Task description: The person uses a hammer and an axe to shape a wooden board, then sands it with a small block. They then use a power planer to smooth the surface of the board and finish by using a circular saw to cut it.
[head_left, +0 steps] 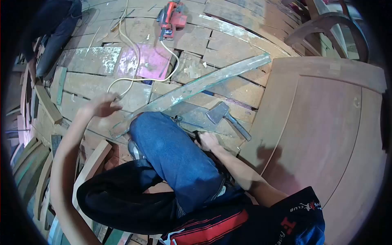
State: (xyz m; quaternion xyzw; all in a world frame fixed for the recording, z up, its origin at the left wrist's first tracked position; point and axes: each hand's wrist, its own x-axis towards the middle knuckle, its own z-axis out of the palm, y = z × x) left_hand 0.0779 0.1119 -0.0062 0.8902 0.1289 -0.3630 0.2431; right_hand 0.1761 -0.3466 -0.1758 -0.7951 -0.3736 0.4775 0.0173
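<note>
My left hand (107, 105) is raised over the planks at the left, near a pale cable (136, 61), its fingers apart and slightly curled, with nothing in them. Beside my bent knee in blue denim, my right hand (207, 141) is closed round the dark handle of a tool (197, 136). The tool's metal end shows near the knee; part of it is hidden behind the leg. A hatchet (219, 113) with a grey head lies on the boards just beyond my right hand. A long worn wooden strip (192, 90) runs diagonally past the knee.
A red power tool (171, 21) stands at the top, joined to the cable. At the right lies a large wooden panel (322, 118). Curved wooden pieces (92, 165) are heaped at the left. Another person (57, 45) is at the upper left. A chair-like frame (326, 26) stands upper right.
</note>
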